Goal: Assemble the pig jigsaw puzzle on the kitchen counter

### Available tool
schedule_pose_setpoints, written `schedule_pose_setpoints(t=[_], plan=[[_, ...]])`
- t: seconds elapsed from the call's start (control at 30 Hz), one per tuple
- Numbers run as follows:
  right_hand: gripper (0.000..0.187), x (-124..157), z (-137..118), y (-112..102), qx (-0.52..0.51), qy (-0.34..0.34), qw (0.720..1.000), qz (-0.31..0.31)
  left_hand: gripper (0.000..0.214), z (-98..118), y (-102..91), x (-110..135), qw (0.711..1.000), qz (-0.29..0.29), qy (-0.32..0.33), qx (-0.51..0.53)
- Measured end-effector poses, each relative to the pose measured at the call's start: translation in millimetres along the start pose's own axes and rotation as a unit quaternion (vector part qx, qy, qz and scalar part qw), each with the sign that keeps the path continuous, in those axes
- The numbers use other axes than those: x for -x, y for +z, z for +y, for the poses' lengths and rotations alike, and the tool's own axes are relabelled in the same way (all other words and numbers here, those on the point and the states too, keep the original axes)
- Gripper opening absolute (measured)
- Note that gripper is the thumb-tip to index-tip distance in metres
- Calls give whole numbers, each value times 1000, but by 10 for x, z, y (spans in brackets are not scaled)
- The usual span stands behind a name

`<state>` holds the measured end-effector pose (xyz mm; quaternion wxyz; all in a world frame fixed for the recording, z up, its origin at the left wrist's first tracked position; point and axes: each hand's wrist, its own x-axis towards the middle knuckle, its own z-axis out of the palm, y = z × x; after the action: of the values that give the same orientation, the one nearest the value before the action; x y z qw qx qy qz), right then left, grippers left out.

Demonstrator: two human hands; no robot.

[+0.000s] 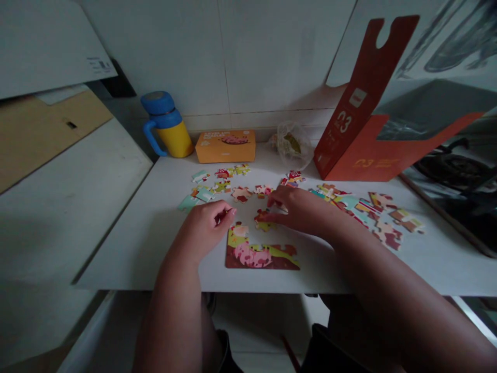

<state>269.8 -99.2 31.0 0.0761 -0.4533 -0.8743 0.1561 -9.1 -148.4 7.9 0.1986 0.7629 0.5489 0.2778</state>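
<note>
On the white table, a partly joined jigsaw puzzle [252,256] lies flat near the front edge, showing a pink spotted animal on green and brown. My left hand [207,225] hovers at its upper left, fingers curled in with thumb against index finger; nothing shows in it. Just above the joined part is a loose yellow-green and brown puzzle piece [264,221]. My right hand [297,210] has thumb and fingertips on that piece's right side. Another spotted piece [241,194] and a red-and-white piece [263,191] lie beyond the hands.
Loose pieces [204,194] lie at the left, and more pieces [363,207] are under and beyond my right forearm. Along the wall stand a blue-yellow jug [174,137], an orange puzzle box [225,153], a clear plastic bag [297,145] and an open red box [349,145]. A stove [462,181] borders the right.
</note>
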Motion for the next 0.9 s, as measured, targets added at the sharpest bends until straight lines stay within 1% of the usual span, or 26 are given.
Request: schedule_pose_setpoints(t=[0.03, 0.1, 0.17, 0.23, 0.33, 0.47, 0.6, 0.67, 0.8, 0.83, 0.9], plan=[[36, 9, 36, -14, -18, -28, 999, 9, 22, -9, -6, 3, 1000, -2, -4, 7], [44, 17, 87, -20, -41, -69, 997, 1, 20, -29, -12, 10, 1000, -24, -13, 16], [49, 8, 107, 3, -43, -79, 996, -23, 18, -53, -1, 19, 998, -55, -25, 20], [48, -11, 110, 45, -35, -80, 995, -41, 15, -76, 22, 29, 995, -85, -38, 27], [46, -30, 119, 111, -23, -82, 996, -37, 14, -101, 54, 37, 992, -112, -52, 41], [53, -22, 146, 161, -19, -77, 997, -15, 15, -117, 73, 38, 990, -120, -60, 39], [47, -12, 160, 165, -18, -90, 996, -21, 18, -121, 81, 40, 990, -121, -59, 40], [47, -5, 163, 168, -10, -90, 996, -23, 18, -122, 83, 39, 990, -121, -59, 38], [62, 8, 166, 178, -4, -84, 996, -17, 16, -128, 89, 32, 990, -125, -58, 35], [63, 8, 164, 177, -5, -84, 996, -21, 16, -129, 91, 31, 990, -125, -59, 37], [57, 6, 152, 166, -3, -86, 996, -33, 16, -131, 94, 30, 990, -124, -59, 42]])
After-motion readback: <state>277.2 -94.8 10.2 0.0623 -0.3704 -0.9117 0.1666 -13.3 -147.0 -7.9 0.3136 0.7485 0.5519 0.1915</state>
